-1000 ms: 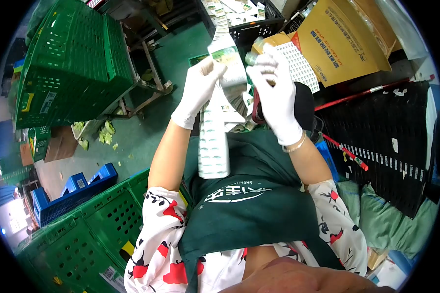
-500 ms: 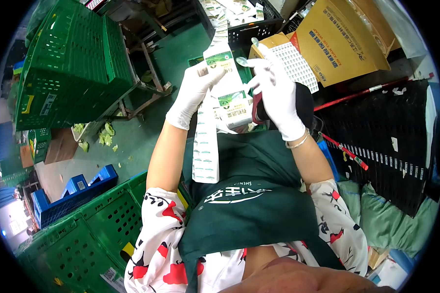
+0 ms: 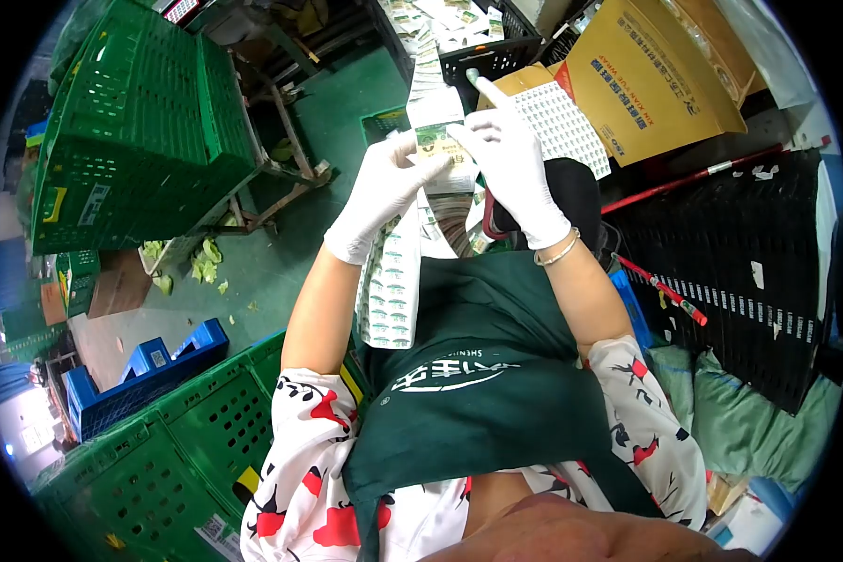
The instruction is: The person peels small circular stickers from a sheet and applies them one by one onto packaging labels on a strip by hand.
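Both my hands wear white gloves. My left hand is closed on a strip of green-and-white printed labels. A long sheet of small stickers hangs below that hand over the dark green apron. My right hand meets the label from the right, its thumb pressed on it. Its index finger stretches away, with a small round sticker at the tip. Below the hands, a folded pile of the strip shows partly above my lap.
A black crate full of labels stands ahead, the strip running from it. An open cardboard box and a white sticker sheet are to its right. Green crates stand at left, black crates at right.
My right hand has come in from the right onto the label. Two round stickers showed on its fingertips before; one shows now. The strip below has sagged into folds.
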Demonstrator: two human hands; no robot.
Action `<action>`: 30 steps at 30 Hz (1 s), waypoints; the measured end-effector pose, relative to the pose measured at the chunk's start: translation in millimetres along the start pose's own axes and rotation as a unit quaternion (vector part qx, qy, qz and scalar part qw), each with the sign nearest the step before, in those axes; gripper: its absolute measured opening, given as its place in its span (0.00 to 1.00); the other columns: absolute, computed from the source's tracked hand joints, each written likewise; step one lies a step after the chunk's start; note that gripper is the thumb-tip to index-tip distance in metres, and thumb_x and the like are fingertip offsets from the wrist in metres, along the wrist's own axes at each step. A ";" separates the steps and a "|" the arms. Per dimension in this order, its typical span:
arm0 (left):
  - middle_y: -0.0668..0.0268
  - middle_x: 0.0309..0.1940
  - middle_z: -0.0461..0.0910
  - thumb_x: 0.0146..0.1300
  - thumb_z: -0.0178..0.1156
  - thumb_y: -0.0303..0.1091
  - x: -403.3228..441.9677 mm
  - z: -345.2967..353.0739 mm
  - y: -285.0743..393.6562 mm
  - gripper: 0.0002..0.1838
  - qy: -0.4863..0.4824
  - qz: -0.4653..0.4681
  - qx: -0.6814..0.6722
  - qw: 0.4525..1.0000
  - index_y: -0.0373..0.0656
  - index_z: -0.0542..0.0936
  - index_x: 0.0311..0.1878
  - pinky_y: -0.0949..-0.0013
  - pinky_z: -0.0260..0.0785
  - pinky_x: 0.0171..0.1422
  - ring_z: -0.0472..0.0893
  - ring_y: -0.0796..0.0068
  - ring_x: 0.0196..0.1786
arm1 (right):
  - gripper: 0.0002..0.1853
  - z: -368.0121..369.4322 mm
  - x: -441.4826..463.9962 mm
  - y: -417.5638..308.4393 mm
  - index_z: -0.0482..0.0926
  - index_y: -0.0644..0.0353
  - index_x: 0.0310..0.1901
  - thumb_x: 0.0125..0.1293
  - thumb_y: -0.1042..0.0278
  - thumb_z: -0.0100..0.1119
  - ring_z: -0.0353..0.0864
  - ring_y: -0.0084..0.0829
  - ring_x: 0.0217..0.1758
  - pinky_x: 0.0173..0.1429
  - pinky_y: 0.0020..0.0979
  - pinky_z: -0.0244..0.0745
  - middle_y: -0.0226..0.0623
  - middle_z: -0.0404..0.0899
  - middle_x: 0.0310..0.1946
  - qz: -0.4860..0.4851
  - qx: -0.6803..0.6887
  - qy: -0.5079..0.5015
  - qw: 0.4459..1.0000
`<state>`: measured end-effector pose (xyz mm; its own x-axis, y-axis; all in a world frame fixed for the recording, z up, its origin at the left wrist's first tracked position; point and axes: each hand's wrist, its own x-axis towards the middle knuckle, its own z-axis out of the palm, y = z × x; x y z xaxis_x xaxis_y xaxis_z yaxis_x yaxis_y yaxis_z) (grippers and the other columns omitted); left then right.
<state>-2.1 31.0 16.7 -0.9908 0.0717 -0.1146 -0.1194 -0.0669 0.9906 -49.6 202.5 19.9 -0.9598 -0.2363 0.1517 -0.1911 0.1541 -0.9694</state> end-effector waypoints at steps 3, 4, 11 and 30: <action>0.67 0.43 0.83 0.70 0.61 0.35 2.7 -4.4 10.1 0.16 0.035 -0.040 -0.134 0.990 0.33 0.82 0.54 0.77 0.73 0.49 0.80 0.83 0.42 | 0.34 -6.0 -19.4 -19.9 0.66 0.59 0.72 0.64 0.77 0.66 0.76 0.12 0.34 0.41 0.18 0.74 0.26 0.80 0.33 -0.012 0.017 -0.065 0.998; 0.68 0.42 0.83 0.70 0.61 0.35 9.5 -13.4 2.1 0.16 0.057 -0.059 -0.214 0.973 0.33 0.82 0.54 0.78 0.72 0.47 0.79 0.84 0.41 | 0.34 -8.8 -24.7 -25.5 0.67 0.59 0.72 0.64 0.77 0.66 0.76 0.12 0.33 0.41 0.18 0.74 0.25 0.80 0.32 -0.024 0.009 -0.092 0.995; 0.69 0.43 0.83 0.69 0.61 0.33 6.5 -8.1 5.2 0.17 0.048 -0.022 -0.076 0.996 0.32 0.80 0.56 0.79 0.71 0.47 0.77 0.85 0.41 | 0.12 -23.7 -11.8 -24.9 0.79 0.62 0.53 0.75 0.67 0.54 0.74 0.13 0.26 0.31 0.16 0.69 0.26 0.78 0.27 0.085 0.061 -0.053 0.993; 0.65 0.41 0.85 0.71 0.56 0.28 35.9 -63.0 -35.0 0.11 0.357 0.128 -0.091 0.921 0.30 0.82 0.49 0.75 0.70 0.47 0.79 0.81 0.40 | 0.25 -10.3 -57.5 -5.2 0.75 0.64 0.56 0.60 0.69 0.72 0.79 0.23 0.42 0.49 0.26 0.77 0.33 0.81 0.41 -0.061 -0.089 -0.101 0.989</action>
<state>-37.5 -26.8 -26.8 -0.7692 -0.6379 0.0365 0.1793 -0.1606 0.9706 4.4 225.2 18.2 -0.8696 -0.4483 0.2068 -0.3539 0.2739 -0.8943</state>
